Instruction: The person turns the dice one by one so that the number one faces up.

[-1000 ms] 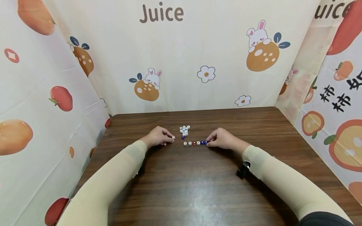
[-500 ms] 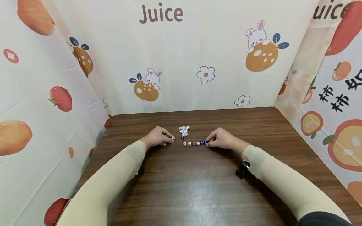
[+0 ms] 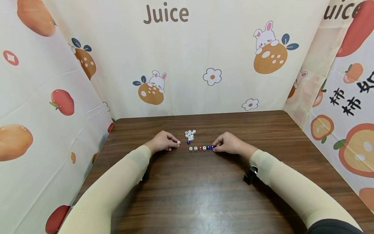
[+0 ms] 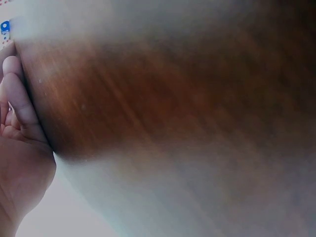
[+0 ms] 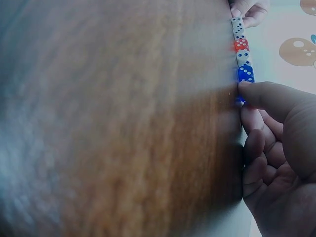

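Observation:
My left hand (image 3: 164, 141) pinches a white die (image 3: 179, 142) between thumb and fingers, left of a row of dice. That row runs left to right: two white dice, a red die (image 3: 200, 148), another white die (image 3: 204, 148), then blue dice (image 3: 208, 148) at the right end. My right hand (image 3: 229, 143) pinches the last blue die, its thumb on the near side; the right wrist view shows the thumb (image 5: 266, 96) partly covering it. In the left wrist view only the curled fingers and palm of the left hand (image 4: 19, 113) show at the left edge.
Behind the row lies a cluster of several white dice (image 3: 190, 134), with one blue die (image 3: 188, 142) at its near side. All sit on a brown wooden table (image 3: 187, 182). Printed cloth (image 3: 187, 58) hangs behind and at both sides.

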Available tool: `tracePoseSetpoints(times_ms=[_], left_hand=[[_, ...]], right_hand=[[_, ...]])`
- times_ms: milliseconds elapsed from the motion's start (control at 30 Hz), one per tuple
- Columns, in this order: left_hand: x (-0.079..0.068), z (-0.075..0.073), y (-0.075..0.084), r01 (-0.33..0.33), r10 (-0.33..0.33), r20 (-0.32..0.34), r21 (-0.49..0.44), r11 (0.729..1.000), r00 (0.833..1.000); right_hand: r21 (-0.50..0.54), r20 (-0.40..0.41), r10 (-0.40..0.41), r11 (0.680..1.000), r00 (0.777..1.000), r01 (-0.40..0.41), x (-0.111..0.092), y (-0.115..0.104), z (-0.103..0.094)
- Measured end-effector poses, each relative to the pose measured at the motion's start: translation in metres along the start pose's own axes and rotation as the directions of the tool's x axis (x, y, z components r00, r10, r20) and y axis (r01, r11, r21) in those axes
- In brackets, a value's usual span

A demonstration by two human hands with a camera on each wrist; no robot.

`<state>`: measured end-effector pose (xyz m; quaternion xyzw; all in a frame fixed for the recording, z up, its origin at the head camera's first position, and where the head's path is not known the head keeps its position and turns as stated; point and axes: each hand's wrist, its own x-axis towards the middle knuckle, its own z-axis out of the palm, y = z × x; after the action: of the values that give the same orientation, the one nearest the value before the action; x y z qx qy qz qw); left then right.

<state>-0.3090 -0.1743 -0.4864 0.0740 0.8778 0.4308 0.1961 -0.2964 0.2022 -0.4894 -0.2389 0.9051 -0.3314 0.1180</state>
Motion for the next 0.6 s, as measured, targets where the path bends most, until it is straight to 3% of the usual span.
tracePoseSetpoints(times_ms=[267, 600], left_hand=[[-0.001, -0.001, 0.000, 0.004, -0.004, -0.001, 0.004, 1.000, 1.000], [0.000, 0.000, -0.001, -0.002, 0.002, -0.006, 0.000, 1.000, 1.000]], right_hand=[[0.000, 0.013, -0.011, 1.000, 1.000, 0.011, 0.001, -0.001, -0.002], [0.035, 0.141, -0.011, 0.999, 0.990, 0.006, 0.004, -0.002, -0.023]])
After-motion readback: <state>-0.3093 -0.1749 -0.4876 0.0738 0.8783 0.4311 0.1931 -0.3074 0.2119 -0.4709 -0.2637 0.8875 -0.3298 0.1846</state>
